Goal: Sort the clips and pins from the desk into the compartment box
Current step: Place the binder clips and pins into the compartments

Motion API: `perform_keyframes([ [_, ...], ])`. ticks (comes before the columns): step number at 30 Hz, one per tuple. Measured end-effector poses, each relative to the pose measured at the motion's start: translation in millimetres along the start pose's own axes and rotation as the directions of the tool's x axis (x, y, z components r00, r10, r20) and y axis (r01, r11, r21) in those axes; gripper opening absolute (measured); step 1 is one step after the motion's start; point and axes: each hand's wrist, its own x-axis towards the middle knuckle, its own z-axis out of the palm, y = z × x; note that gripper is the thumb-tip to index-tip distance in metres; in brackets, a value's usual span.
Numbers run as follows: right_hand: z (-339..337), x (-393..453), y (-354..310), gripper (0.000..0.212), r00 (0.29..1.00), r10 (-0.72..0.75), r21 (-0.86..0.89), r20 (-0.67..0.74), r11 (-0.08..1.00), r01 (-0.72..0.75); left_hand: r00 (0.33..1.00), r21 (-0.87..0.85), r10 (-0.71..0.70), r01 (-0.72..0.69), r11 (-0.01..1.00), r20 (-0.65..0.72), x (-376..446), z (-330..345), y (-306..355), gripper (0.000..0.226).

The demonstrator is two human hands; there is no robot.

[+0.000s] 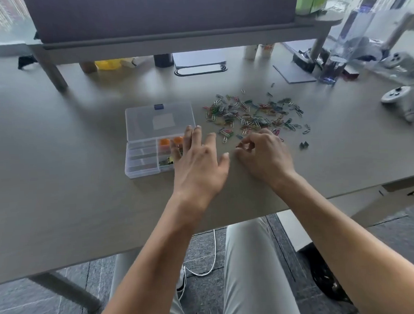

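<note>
Box first: clear plastic compartment box [141, 160] sits left of centre on the desk [59, 188], lid [159, 121] hinged open and lying flat behind it. Right-hand cells already hold orange items [170, 142], and something dark and mixed [164, 162] sits in a nearer cell; can't tell what exactly. Left cells look mostly unfilled.

Left hand [199, 162] is spread flat, fingers straight, hovering over or touching the box's right edge; holding nothing that I can see. My read: it's steadying the box or just waiting.

Right hand [263, 151] sits just beside it, fingers curled in toward the thumb at the near edge of the clip pile. Looks like a pinch on one or a few clips, but the fingertips are too blurred to confirm.

Paper clips [251, 113], mixed colours, are scattered loosely across the desk right of the box. Two small dark pieces [303, 145], maybe binder clips, lie apart near the pile's right edge.

Handling judgement: clips are light, thin, stiff wire, coated and slippery on a smooth desk. They'll interlock and come up in chains. Pinch each at the loop end with thumb and forefinger, or slide it clear of the pile first. Box is light too, likely to skid if bumped.

Further right: white controller [401, 101], not relevant.
</note>
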Motion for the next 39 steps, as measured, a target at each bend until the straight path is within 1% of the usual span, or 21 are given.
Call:
perform_keyframes([
  [3, 3, 5, 1, 0.021, 0.999, -0.010, -0.002, -0.044, 1.000, 0.010, 1.000, 0.024, 0.022, -0.022, 0.999, 0.004, 16, -1, 5, 0.054],
  [8, 3, 6, 14, 0.013, 0.998, -0.014, 0.081, -0.067, 0.996, 0.019, 0.998, 0.041, 0.053, -0.054, 0.998, 0.024, 45, 5, 13, 0.051],
  [13, -7, 0, 31, 0.015, 0.994, 0.028, 0.104, -0.102, 0.994, -0.017, 0.993, 0.027, 0.108, -0.110, 0.994, 0.056, 65, 17, 29, 0.044],
  [16, -11, -5, 40, 0.016, 0.994, 0.050, 0.135, -0.098, 0.990, -0.036, 0.987, 0.012, 0.134, -0.135, 0.991, 0.092, 69, 23, 38, 0.043],
  [18, -14, -7, 45, 0.017, 0.995, 0.038, 0.188, -0.095, 0.982, -0.020, 0.985, 0.010, 0.135, -0.137, 0.991, 0.110, 68, 25, 40, 0.044],
  [20, -16, -9, 46, 0.016, 0.993, 0.044, 0.273, -0.111, 0.962, -0.012, 0.986, -0.001, 0.135, -0.135, 0.991, 0.100, 63, 23, 40, 0.045],
  [23, -17, -8, 46, 0.013, 0.987, 0.098, 0.437, -0.125, 0.899, -0.034, 0.990, -0.018, 0.128, -0.127, 0.992, 0.062, 49, 16, 35, 0.046],
  [25, -14, -7, 40, 0.012, 0.988, 0.111, 0.518, -0.107, 0.855, -0.040, 0.994, -0.025, 0.108, -0.108, 0.994, 0.015, 35, 8, 26, 0.046],
  [27, -11, -6, 27, 0.011, 0.992, 0.093, 0.561, -0.085, 0.827, -0.029, 0.997, -0.031, 0.073, -0.074, 0.997, -0.033, 20, 1, 14, 0.045],
  [33, 1, -8, -31, 0.013, 1.000, -0.030, 0.626, 0.008, 0.780, 0.019, 0.985, -0.075, -0.061, 0.050, 0.996, -0.160, -19, -19, -34, 0.043],
  [36, 9, -10, -58, 0.015, 0.996, -0.063, 0.665, 0.064, 0.747, 0.005, 0.972, -0.064, -0.146, 0.136, 0.989, -0.185, -36, -27, -61, 0.049],
  [39, 18, -12, -81, 0.016, 0.991, -0.104, 0.694, 0.088, 0.720, 0.014, 0.961, -0.061, -0.221, 0.214, 0.975, -0.163, -50, -31, -84, 0.058],
])
